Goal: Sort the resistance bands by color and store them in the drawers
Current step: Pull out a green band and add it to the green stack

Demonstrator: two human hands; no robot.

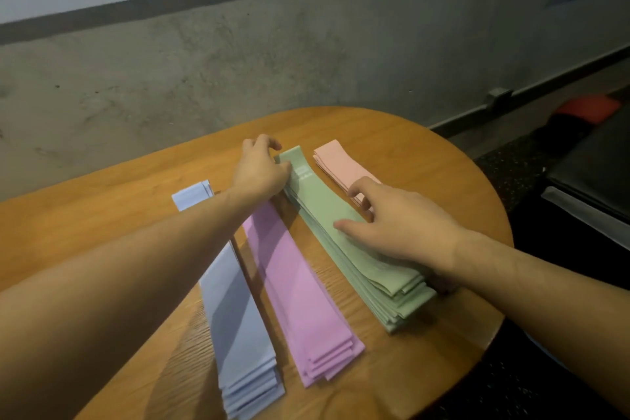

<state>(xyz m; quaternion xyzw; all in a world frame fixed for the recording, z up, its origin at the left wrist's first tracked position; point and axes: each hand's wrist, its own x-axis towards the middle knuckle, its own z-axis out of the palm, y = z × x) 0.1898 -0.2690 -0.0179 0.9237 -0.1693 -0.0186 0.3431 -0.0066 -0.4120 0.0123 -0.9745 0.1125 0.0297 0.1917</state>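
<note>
both hands on green band stack: left hand pinches far end, right hand presses flat, fingers straight.

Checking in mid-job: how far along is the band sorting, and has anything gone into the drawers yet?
Sorting looks done: blue stack, pink stack, green stack and peach stack lie side by side on the table. In hand: left hand and right hand both rest on the green stack's sides. Left: all storing; no drawer is in view.
</note>
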